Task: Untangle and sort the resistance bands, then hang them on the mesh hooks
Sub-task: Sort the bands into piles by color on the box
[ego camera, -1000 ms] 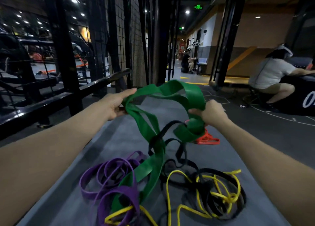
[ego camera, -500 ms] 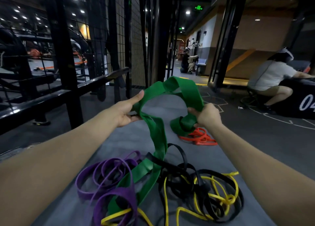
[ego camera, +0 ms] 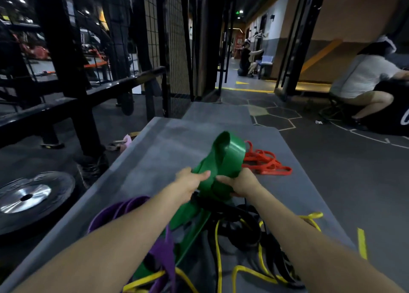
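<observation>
A wide green band (ego camera: 228,157) loops up over the grey mat (ego camera: 155,160). My left hand (ego camera: 191,181) grips its left side and my right hand (ego camera: 240,183) grips its right side, the two hands close together. The green band's lower part runs down into a tangle of purple bands (ego camera: 124,208), black bands (ego camera: 243,222) and yellow bands (ego camera: 263,275) near me. A red band (ego camera: 265,162) lies apart on the mat beyond my hands. The black wire mesh panel (ego camera: 168,38) stands upright at the far left; I see no hooks on it.
A black steel rack (ego camera: 73,78) with rails runs along the left. A weight plate (ego camera: 28,195) lies on the floor at left. A person in a white shirt (ego camera: 363,76) crouches at the far right. Another person sits down the corridor.
My hands have come down and drawn together, bunching the green band low over the tangle. The view has tilted down and the band's loop is smaller.
</observation>
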A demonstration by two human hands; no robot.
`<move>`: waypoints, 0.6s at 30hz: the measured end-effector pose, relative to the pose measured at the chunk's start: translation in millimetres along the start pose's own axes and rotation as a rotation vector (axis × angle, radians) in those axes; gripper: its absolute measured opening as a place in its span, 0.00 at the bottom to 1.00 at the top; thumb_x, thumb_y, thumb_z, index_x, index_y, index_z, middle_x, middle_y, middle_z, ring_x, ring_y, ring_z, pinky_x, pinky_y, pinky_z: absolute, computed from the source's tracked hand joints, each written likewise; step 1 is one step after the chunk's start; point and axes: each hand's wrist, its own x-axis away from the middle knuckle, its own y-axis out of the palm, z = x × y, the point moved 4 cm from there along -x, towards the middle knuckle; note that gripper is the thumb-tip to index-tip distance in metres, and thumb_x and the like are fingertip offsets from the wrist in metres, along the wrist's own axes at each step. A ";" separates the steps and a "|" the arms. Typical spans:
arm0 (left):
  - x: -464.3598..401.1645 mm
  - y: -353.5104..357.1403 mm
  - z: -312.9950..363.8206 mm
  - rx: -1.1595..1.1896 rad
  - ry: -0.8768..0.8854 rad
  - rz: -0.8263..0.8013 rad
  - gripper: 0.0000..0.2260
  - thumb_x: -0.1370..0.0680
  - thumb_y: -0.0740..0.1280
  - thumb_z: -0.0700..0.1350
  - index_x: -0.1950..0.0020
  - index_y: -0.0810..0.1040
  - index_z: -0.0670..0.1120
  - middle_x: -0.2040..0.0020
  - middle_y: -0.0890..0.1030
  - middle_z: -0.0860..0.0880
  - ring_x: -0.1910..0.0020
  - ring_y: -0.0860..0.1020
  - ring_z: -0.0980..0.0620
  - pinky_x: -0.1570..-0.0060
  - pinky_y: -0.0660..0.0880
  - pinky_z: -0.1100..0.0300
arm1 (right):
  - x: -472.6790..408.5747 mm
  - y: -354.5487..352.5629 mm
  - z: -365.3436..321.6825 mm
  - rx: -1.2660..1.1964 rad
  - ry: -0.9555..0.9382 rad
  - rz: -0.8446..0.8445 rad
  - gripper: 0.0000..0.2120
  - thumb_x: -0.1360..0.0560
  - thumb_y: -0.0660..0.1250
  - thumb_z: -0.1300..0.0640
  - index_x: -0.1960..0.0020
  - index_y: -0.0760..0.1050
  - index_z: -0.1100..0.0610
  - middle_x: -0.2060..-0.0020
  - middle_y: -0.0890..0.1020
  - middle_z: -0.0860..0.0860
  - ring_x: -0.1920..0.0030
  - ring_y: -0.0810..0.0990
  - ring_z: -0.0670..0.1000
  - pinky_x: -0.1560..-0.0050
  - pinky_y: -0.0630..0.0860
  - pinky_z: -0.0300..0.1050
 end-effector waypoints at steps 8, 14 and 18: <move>24.0 11.5 9.6 -0.839 0.331 0.156 0.17 0.22 0.63 0.46 0.38 0.68 0.37 0.38 0.66 0.40 0.41 0.72 0.41 0.41 0.66 0.56 | 28.1 11.1 -15.5 -0.524 0.043 -0.134 0.14 0.31 0.73 0.52 0.51 0.81 0.60 0.58 0.84 0.52 0.60 0.82 0.49 0.54 0.78 0.44; 48.5 21.6 3.5 -0.941 0.518 -0.181 0.18 0.24 0.66 0.41 0.37 0.69 0.36 0.38 0.64 0.46 0.41 0.71 0.49 0.41 0.64 0.67 | 27.6 12.8 1.5 -0.609 0.191 0.145 0.20 0.41 0.81 0.58 0.53 0.79 0.62 0.56 0.83 0.59 0.57 0.83 0.56 0.53 0.81 0.52; 45.2 -8.4 -4.0 -0.458 0.336 -0.063 0.19 0.28 0.65 0.29 0.38 0.70 0.42 0.38 0.64 0.44 0.43 0.73 0.51 0.49 0.75 0.62 | 28.1 -0.2 17.2 -0.759 0.267 0.238 0.24 0.40 0.79 0.67 0.46 0.77 0.67 0.52 0.82 0.61 0.58 0.81 0.58 0.56 0.79 0.51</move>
